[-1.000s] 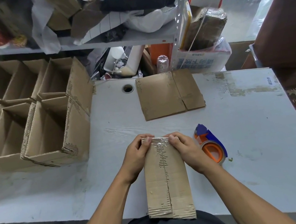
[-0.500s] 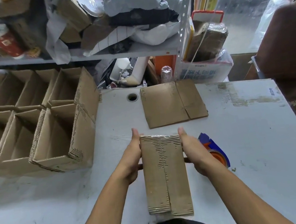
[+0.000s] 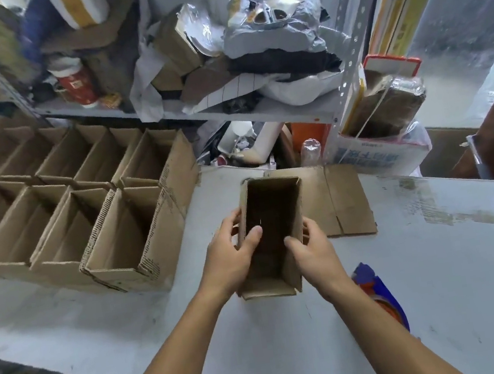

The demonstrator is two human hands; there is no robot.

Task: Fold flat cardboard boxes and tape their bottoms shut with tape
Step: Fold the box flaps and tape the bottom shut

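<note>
- While both hands grip it at frame centre, the open box [image 3: 273, 231] is held with its mouth facing the camera, dark interior visible.
- Left hand [image 3: 229, 259]: thumb hooked over the left wall into the opening, fingers curled round the outside of that wall.
- Right hand [image 3: 316, 252]: thumb on the inner edge of the right wall, fingers wrapped behind it; fingertips mostly hidden by the cardboard.
- Whether the box rests on the table or is lifted off it, cannot tell.
- Just behind the box, a flat cardboard blank [image 3: 344, 203] lies on the white table [image 3: 446, 268], partly covered by the box.
- Lower right of the frame: tape dispenser [image 3: 377, 292], blue with an orange roll, on the table beside the right forearm, partly hidden by it.
- Left half of the frame: two rows of assembled boxes [image 3: 89, 218], openings up, packed side by side; the nearest stands close to the left hand without touching it.
- Top of the frame: metal shelf [image 3: 259, 110] piled with bags, cardboard scraps and a red paper cup [image 3: 76, 86].
</note>
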